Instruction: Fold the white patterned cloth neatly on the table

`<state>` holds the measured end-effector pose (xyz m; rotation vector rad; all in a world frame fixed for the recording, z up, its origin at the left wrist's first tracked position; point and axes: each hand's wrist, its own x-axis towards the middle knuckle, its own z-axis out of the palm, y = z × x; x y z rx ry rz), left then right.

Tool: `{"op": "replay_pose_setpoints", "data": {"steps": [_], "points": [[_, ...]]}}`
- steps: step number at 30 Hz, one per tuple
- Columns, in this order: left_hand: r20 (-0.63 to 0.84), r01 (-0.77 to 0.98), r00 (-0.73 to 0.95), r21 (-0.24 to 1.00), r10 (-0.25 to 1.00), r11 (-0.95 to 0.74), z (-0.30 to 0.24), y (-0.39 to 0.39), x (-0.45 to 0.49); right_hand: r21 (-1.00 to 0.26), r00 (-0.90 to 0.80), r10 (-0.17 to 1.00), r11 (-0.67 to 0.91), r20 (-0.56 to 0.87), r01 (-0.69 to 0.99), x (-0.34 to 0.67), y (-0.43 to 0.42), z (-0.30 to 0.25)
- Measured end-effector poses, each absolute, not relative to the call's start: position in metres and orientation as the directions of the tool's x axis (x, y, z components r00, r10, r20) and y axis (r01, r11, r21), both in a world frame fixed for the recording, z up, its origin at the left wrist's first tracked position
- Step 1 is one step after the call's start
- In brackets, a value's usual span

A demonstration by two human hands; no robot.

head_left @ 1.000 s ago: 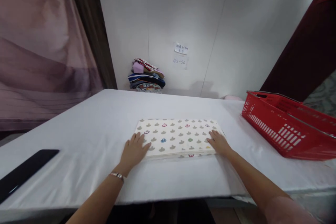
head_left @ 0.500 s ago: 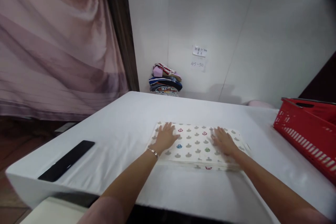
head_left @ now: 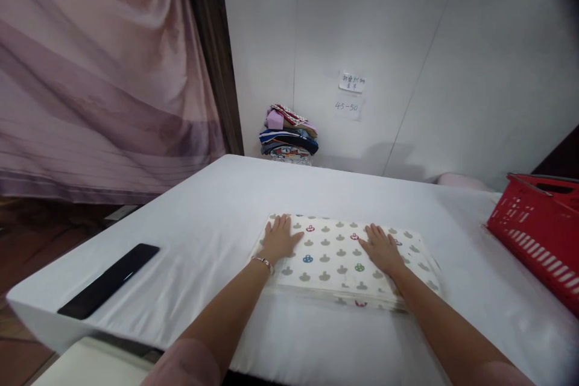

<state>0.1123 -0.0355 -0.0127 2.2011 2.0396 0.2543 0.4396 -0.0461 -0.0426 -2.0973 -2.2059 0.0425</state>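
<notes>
A folded white cloth (head_left: 333,258) printed with grey, red, blue and green mushroom shapes lies flat on the white-covered table (head_left: 203,211). Its layers show along the near edge. My left hand (head_left: 278,240) rests palm down on the cloth's left part, fingers spread; a bracelet circles that wrist. On the right part lies my right hand (head_left: 383,250), also flat with its fingers apart. Neither hand grips the fabric.
A dark flat phone-like slab (head_left: 108,280) lies at the table's left. The red plastic basket (head_left: 538,232) stands at the right edge. Behind the table is a stack of folded fabrics (head_left: 289,136) near the wall. A pink curtain (head_left: 99,72) hangs at left.
The view has shifted slightly. My right hand has slid a little inward on the cloth, toward its middle. My left hand stays on the left part.
</notes>
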Motion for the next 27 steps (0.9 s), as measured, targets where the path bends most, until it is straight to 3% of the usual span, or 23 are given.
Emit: {"op": "replay_pose_setpoints", "data": {"steps": [7, 12, 18, 27], "points": [[0.188, 0.920, 0.313, 0.182, 0.931, -0.347, -0.021, -0.032, 0.151, -0.083, -0.049, 0.998, 0.052, 0.038, 0.995, 0.441, -0.047, -0.039], [0.209, 0.921, 0.290, 0.204, 0.934, -0.332, -0.034, -0.030, 0.152, -0.119, -0.015, 1.000, 0.013, -0.021, 0.993, 0.414, -0.046, -0.017], [0.233, 0.918, 0.290, 0.205, 0.928, -0.339, -0.031, -0.032, 0.150, -0.162, -0.287, 0.956, 0.292, 0.055, 0.942, 0.340, -0.040, -0.008], [0.216, 0.920, 0.297, 0.195, 0.930, -0.339, -0.022, -0.039, 0.154, -0.153, -0.297, 0.955, 0.297, 0.021, 0.942, 0.330, -0.036, -0.028]]}}
